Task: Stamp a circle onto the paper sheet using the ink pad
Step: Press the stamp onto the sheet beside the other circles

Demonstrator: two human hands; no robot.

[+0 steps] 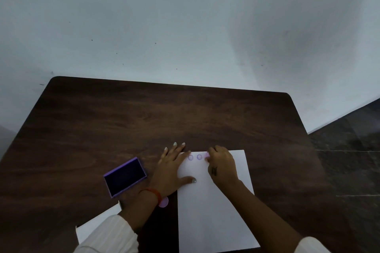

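Observation:
A white paper sheet [213, 211] lies on the dark wooden table [144, 121], with two purple round stamp marks [195, 157] near its top edge. My right hand [223, 165] is shut on a small pink stamp [206, 156] and presses it onto the paper just right of the marks. My left hand [171, 168] lies flat with spread fingers on the sheet's upper left corner. An open purple ink pad [125, 176] with a dark inked face sits left of my left hand.
A small pink round piece [163, 201] lies by my left wrist, partly hidden. Another white sheet [98, 226] sticks out under my left sleeve at the near table edge. A pale wall stands behind the table and dark floor shows on the right.

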